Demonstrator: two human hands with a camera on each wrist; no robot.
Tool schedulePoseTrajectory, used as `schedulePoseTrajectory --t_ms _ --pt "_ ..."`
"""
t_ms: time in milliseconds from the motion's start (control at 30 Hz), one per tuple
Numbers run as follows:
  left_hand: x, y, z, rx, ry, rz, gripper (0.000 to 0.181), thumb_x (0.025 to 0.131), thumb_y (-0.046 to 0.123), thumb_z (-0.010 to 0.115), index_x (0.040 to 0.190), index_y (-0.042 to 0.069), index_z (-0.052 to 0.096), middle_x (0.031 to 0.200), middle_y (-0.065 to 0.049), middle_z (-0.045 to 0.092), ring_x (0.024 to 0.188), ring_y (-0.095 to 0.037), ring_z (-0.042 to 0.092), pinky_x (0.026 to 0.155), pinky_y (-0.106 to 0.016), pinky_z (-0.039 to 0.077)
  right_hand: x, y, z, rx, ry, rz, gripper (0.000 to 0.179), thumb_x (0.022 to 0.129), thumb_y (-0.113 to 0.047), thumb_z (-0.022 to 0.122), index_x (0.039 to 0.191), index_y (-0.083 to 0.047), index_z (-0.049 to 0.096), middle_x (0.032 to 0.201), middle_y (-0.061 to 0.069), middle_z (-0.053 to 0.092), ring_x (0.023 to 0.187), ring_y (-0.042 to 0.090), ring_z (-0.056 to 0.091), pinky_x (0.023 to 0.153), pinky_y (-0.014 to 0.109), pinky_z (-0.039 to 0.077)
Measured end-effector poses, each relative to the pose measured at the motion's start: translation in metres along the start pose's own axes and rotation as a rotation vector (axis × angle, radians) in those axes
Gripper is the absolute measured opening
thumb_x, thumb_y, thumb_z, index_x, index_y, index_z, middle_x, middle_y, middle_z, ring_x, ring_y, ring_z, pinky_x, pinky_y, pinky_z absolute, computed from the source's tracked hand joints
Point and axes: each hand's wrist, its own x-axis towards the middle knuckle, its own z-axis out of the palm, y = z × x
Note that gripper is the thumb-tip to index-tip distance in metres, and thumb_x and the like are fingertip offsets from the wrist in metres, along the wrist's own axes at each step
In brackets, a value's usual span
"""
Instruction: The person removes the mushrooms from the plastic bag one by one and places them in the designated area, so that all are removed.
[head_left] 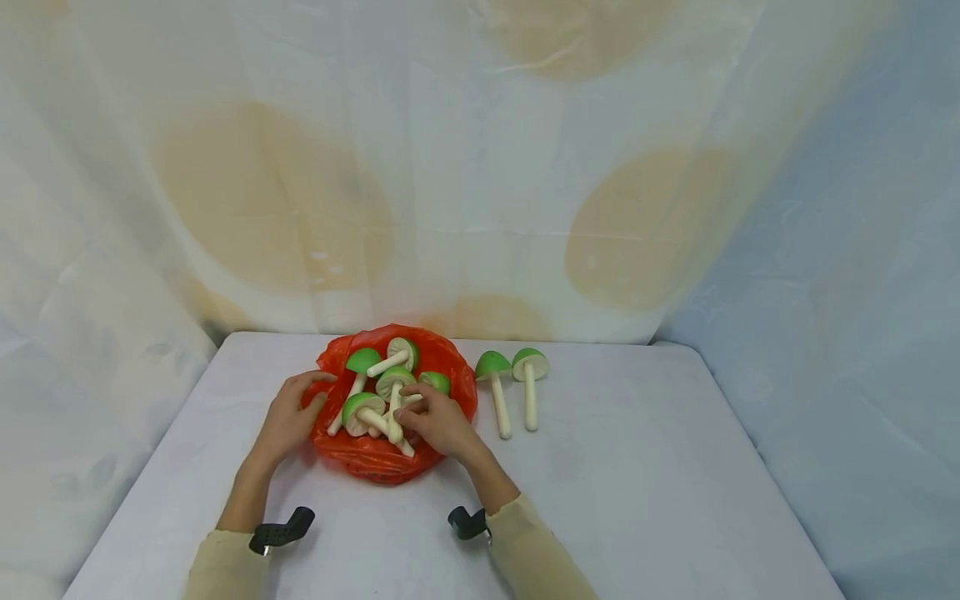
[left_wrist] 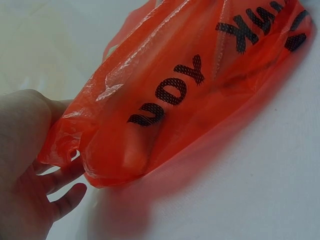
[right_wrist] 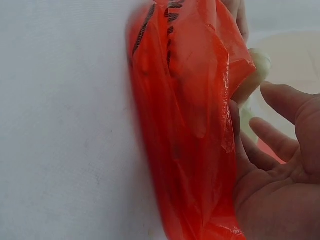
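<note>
A red plastic bag (head_left: 375, 463) lies spread on the table, its mouth facing up, with several toy mushrooms with green caps and cream stems inside. My left hand (head_left: 291, 414) grips the bag's left rim. In the left wrist view, the fingers (left_wrist: 68, 200) show beside the gathered red edge. Reaching over the right rim is my right hand (head_left: 437, 422), its thumb and fingertips right at the stem of one mushroom (head_left: 393, 392). In the right wrist view, a pale stem end (right_wrist: 260, 65) stands beside the thumb, and part of the hand is hidden behind the bag.
Two more mushrooms lie on the table to the right of the bag: one (head_left: 497, 392) close to its rim, another (head_left: 531, 383) beyond it. A white-covered table (head_left: 637, 500) bears everything. A curtain (head_left: 480, 167) with tan spots hangs behind its back edge.
</note>
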Motion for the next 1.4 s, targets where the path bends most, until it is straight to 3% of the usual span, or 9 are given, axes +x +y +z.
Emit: schedulePoseTrajectory --t_ms 267,500,733,1067,1400 --pt "-0.0021 -0.0001 0.0014 -0.002 -0.003 -0.002 0.028 0.102 0.010 0.051 0.129 0.007 0.060 0.143 -0.025 0.048 0.136 -0.045 0.039 0.107 -0.071 0.032 0.0001 -0.0005 0.0020 0.006 -0.023 0.016 0.040 0.095 -0.026 0.070 0.131 -0.013 0.060 0.091 0.002 0.073 0.073 0.028 0.070 0.069 0.038 0.060" --pt "-0.0034 0.0002 0.0004 0.006 -0.010 -0.020 0.029 0.103 0.010 0.050 0.130 0.008 0.059 0.144 -0.024 0.046 0.137 -0.045 0.038 0.107 -0.071 0.033 0.0012 0.0047 0.0036 0.020 -0.038 0.012 0.035 0.094 -0.018 0.069 0.128 -0.014 0.061 0.091 0.004 0.072 0.068 0.028 0.069 0.064 0.037 0.060" --pt "-0.0027 0.0008 -0.0020 0.002 -0.013 -0.022 0.029 0.103 0.011 0.050 0.130 0.008 0.059 0.144 -0.024 0.046 0.137 -0.045 0.038 0.108 -0.071 0.032 0.0014 0.0030 0.0021 0.036 -0.061 0.015 0.034 0.095 -0.017 0.068 0.128 -0.014 0.061 0.094 0.006 0.068 0.073 0.025 0.070 0.071 0.039 0.062" --pt "-0.0020 -0.0003 -0.0028 -0.004 -0.009 -0.017 0.029 0.102 0.010 0.051 0.130 0.007 0.059 0.144 -0.025 0.046 0.137 -0.046 0.037 0.108 -0.071 0.031 -0.0002 0.0052 -0.0022 -0.023 -0.002 -0.025 0.030 0.094 -0.018 0.068 0.123 -0.019 0.067 0.098 0.002 0.069 0.082 0.012 0.062 0.070 0.025 0.055" --pt "-0.0017 -0.0023 -0.0023 -0.005 -0.005 -0.018 0.029 0.102 0.009 0.051 0.130 0.007 0.058 0.144 -0.025 0.046 0.137 -0.046 0.038 0.107 -0.072 0.031 -0.0008 0.0071 -0.0040 0.026 0.013 -0.061 0.031 0.092 -0.017 0.067 0.123 -0.018 0.067 0.101 0.004 0.068 0.085 0.013 0.063 0.073 0.029 0.058"
